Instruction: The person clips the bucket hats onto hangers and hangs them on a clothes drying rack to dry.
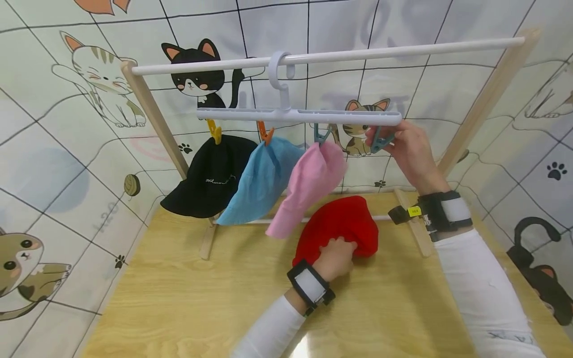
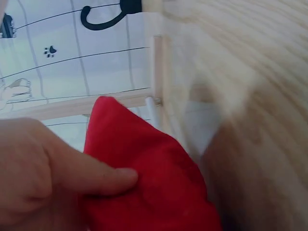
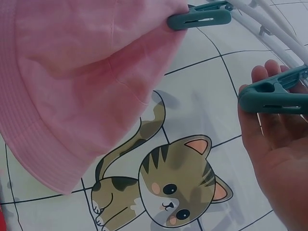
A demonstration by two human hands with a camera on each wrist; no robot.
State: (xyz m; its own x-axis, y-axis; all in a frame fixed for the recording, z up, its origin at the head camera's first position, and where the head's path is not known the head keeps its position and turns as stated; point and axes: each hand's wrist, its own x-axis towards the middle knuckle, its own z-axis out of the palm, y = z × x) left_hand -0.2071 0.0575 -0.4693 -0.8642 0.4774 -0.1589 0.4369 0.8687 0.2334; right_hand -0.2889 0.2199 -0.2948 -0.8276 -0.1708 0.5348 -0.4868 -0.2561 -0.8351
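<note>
My left hand (image 1: 336,257) grips a red hat (image 1: 346,219) low over the wooden table. In the left wrist view, the thumb (image 2: 113,179) presses against its red cloth (image 2: 154,168); the fingers beneath are hidden. My right hand (image 1: 414,151) holds a teal clip (image 1: 380,141) under the right end of a white hanger (image 1: 295,116). In the right wrist view, the fingers stand behind that teal clip (image 3: 274,98), and the thumb is out of sight. A pink hat (image 1: 313,181), a blue hat (image 1: 264,179) and a black bucket hat (image 1: 217,174) hang from other clips along the hanger.
The hanger hooks over the white rod (image 1: 403,51) of a rack with wooden posts (image 1: 154,114) on both sides. A lower rod runs behind the hats. The rack's feet (image 1: 207,241) stand on the wooden table (image 1: 179,308). A cat-patterned backdrop (image 1: 277,30) surrounds it.
</note>
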